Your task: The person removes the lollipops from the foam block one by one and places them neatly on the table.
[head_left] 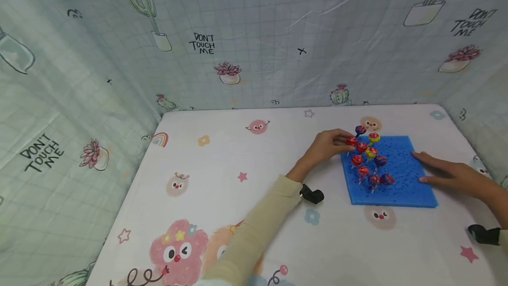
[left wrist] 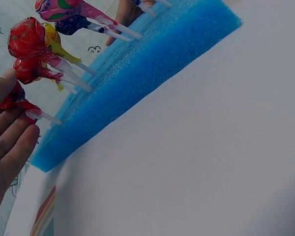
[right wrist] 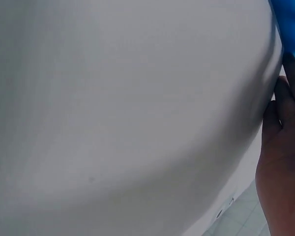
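Several wrapped lollipops stand by their white sticks in a blue foam block (head_left: 409, 193), most of them over its left half. My left hand (head_left: 327, 144) pinches a red lollipop (head_left: 351, 141) at the block's far left edge. Up close in the left wrist view, that red lollipop (left wrist: 14, 98) sits between thumb and fingers, its stick meeting the foam. Beside it are a yellow lollipop (head_left: 374, 137) and a dark purple lollipop (head_left: 360, 130). At the block's right side, my right hand (head_left: 456, 175) touches the edge with extended fingers.
The block lies on a white table cover (head_left: 206, 153) printed with cartoon figures, toward the right. A patterned curtain (head_left: 270, 39) encloses the back and sides. Dark wrist-worn cameras, such as the left camera (head_left: 312, 194), stick out near the sleeves.
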`<state>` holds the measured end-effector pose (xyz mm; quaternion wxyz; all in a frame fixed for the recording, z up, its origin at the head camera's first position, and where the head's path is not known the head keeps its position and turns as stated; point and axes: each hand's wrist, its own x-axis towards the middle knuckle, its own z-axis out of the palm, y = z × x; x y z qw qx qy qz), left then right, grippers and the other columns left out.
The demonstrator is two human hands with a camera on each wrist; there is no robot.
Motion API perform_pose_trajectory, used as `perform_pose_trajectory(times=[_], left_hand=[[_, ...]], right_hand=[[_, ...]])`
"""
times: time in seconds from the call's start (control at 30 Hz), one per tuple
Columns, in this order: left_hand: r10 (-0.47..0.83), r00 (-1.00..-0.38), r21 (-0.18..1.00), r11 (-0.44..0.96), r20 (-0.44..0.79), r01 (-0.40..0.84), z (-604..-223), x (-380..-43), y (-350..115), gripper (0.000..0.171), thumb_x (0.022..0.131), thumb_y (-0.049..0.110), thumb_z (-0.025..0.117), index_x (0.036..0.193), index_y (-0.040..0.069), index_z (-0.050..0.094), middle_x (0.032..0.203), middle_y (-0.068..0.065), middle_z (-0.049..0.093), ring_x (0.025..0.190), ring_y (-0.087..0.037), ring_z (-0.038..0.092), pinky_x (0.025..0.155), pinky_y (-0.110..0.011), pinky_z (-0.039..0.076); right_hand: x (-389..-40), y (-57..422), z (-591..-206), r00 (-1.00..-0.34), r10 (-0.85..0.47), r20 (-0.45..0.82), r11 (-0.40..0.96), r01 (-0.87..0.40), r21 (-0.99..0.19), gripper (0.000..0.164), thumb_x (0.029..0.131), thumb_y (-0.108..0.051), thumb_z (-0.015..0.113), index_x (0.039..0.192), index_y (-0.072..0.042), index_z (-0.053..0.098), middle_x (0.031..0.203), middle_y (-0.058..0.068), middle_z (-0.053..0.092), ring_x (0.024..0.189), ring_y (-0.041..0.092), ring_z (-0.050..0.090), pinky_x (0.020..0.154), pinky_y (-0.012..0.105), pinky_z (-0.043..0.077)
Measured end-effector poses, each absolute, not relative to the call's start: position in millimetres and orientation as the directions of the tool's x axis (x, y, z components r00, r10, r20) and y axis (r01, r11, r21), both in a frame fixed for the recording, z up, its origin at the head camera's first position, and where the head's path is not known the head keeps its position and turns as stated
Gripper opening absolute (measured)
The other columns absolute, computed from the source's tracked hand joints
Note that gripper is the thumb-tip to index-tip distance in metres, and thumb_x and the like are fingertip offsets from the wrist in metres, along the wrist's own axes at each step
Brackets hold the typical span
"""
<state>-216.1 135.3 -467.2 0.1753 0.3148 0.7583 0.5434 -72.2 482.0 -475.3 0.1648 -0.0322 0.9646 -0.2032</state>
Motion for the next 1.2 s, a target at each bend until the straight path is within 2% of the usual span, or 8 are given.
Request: perform_pose_trajectory(times=[0.2, 0.37, 0.5, 0.7, 0.97, 1.2], left_hand=[[0.66, -0.75, 0.933, 0.235, 0.052, 0.272, -465.4, -219.8, 137.9, 0.036, 0.092, 0.026, 0.078, 0.124, 0.012, 0.072, 0.111, 0.002, 0.075, 0.089, 0.006, 0.067, 0.075, -0.012, 0.054], [0.641, -0.763, 0.912, 0.263, 0.079, 0.315, -465.4, -220.5, 142.3, 0.033, 0.092, 0.028, 0.078, 0.121, 0.012, 0.074, 0.107, 0.003, 0.075, 0.088, 0.005, 0.067, 0.076, -0.011, 0.053], [0.646, -0.762, 0.894, 0.319, 0.036, 0.313, -468.8, -216.7, 142.4, 0.035, 0.092, 0.03, 0.078, 0.121, 0.013, 0.074, 0.106, 0.004, 0.076, 0.086, 0.008, 0.066, 0.075, -0.009, 0.052], [0.648, -0.759, 0.914, 0.268, 0.065, 0.306, -466.3, -216.7, 139.9, 0.033, 0.091, 0.029, 0.078, 0.119, 0.012, 0.075, 0.105, 0.003, 0.076, 0.085, 0.006, 0.068, 0.075, -0.011, 0.053], [0.667, -0.74, 0.901, 0.266, 0.083, 0.341, -458.3, -218.5, 136.2, 0.033, 0.094, 0.028, 0.076, 0.121, 0.01, 0.074, 0.107, 0.001, 0.076, 0.087, 0.005, 0.068, 0.075, -0.011, 0.054], [0.609, -0.782, 0.94, 0.172, 0.133, 0.294, -445.5, -224.8, 126.8, 0.036, 0.096, 0.024, 0.073, 0.127, 0.007, 0.07, 0.111, -0.002, 0.076, 0.091, 0.002, 0.07, 0.081, -0.013, 0.054]], right_hand=[[-76.4, 486.0, -478.4, -0.941, -0.11, -0.321, 0.919, 0.027, -0.393, 0.094, 0.097, -0.043, 0.067, 0.16, -0.003, 0.009, 0.154, 0.044, 0.01, 0.138, 0.069, 0.009, 0.097, 0.085, 0.02], [-77.1, 487.9, -483.7, -0.947, -0.097, -0.308, 0.893, 0.053, -0.447, 0.093, 0.098, -0.04, 0.067, 0.162, -0.008, 0.008, 0.158, 0.04, 0.005, 0.141, 0.066, 0.003, 0.099, 0.085, 0.016], [-70.7, 484.7, -491.4, -0.946, -0.102, -0.308, 0.875, 0.062, -0.481, 0.094, 0.097, -0.039, 0.069, 0.162, -0.01, 0.009, 0.159, 0.038, 0.005, 0.141, 0.067, 0.005, 0.099, 0.085, 0.017], [-65.9, 487.5, -488.8, -0.952, -0.076, -0.298, 0.889, 0.071, -0.452, 0.094, 0.097, -0.04, 0.068, 0.163, -0.017, 0.006, 0.16, 0.035, 0.004, 0.139, 0.069, 0.006, 0.098, 0.085, 0.016], [-70.2, 484.9, -480.5, -0.945, -0.091, -0.314, 0.886, 0.067, -0.458, 0.091, 0.098, -0.04, 0.067, 0.163, -0.012, 0.009, 0.159, 0.038, 0.007, 0.139, 0.069, 0.008, 0.097, 0.085, 0.019], [-69.3, 485.2, -480.9, -0.947, -0.096, -0.307, 0.885, 0.06, -0.462, 0.09, 0.098, -0.039, 0.067, 0.162, -0.009, 0.011, 0.158, 0.039, 0.009, 0.14, 0.068, 0.009, 0.097, 0.084, 0.02]])
